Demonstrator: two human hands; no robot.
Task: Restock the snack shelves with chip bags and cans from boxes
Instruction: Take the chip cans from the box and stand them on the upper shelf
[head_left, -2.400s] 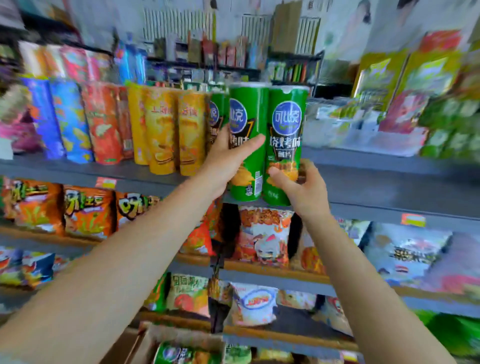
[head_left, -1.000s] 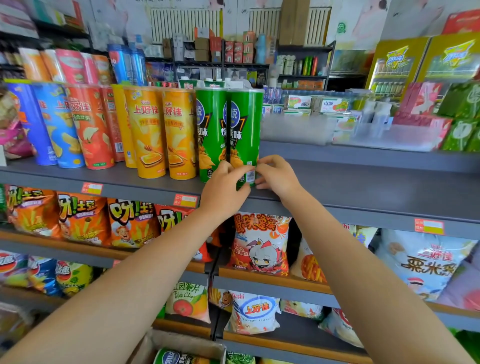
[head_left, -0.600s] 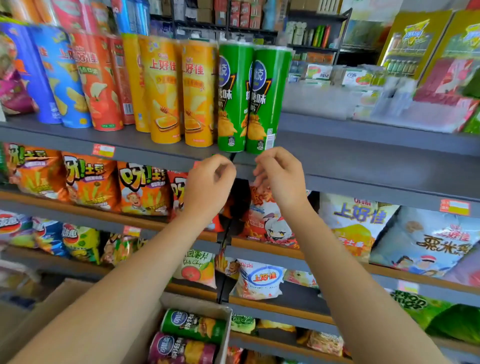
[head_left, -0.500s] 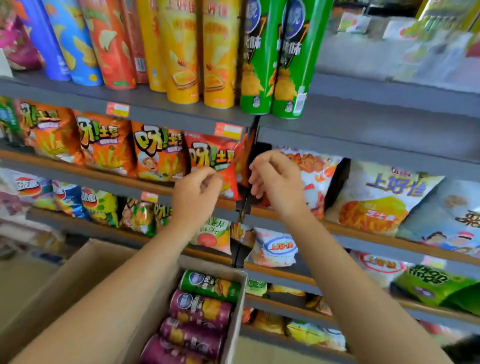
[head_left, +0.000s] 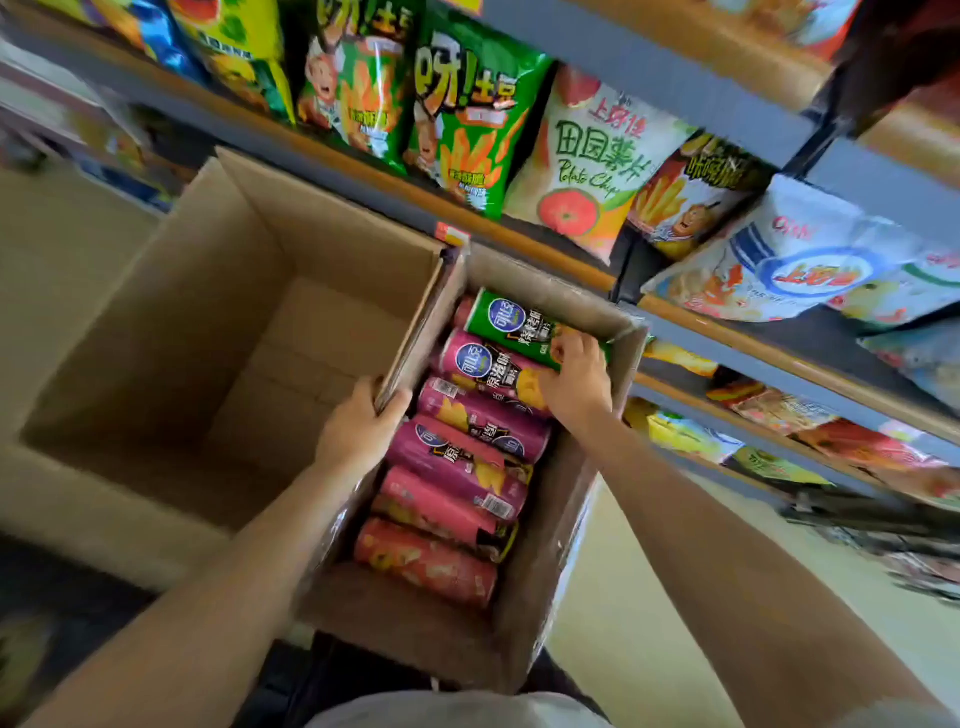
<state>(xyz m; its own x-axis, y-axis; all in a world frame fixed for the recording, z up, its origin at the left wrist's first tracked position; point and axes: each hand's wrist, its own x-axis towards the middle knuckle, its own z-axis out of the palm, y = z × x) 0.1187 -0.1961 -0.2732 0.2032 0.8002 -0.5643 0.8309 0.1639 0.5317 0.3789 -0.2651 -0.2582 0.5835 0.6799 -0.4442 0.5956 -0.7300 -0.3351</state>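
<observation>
A green chip can (head_left: 524, 325) with a blue round logo lies at twelve o'clock above magenta cans (head_left: 467, 415) and pink-red cans (head_left: 426, 564) in a plain brown cardboard box (head_left: 535, 597), beside green chip bags (head_left: 467, 119).

head view | steep downward tilt | close over cardboard box (head_left: 561, 587) | edges somewhat blurred, perhaps motion

Two cardboard boxes side by side below the snack shelves. Left box (head_left: 171, 332) open. Right box (head_left: 524, 613) holds a row of cans lying flat. Left hand (head_left: 363, 426) grips the flap (head_left: 415, 338) between the boxes. Right hand (head_left: 574, 376) curls round the green can (head_left: 514, 322) at the box's far end, touching a purple can (head_left: 488, 364). Chip bags (head_left: 467, 119) on the shelf (head_left: 727, 83) above.
</observation>
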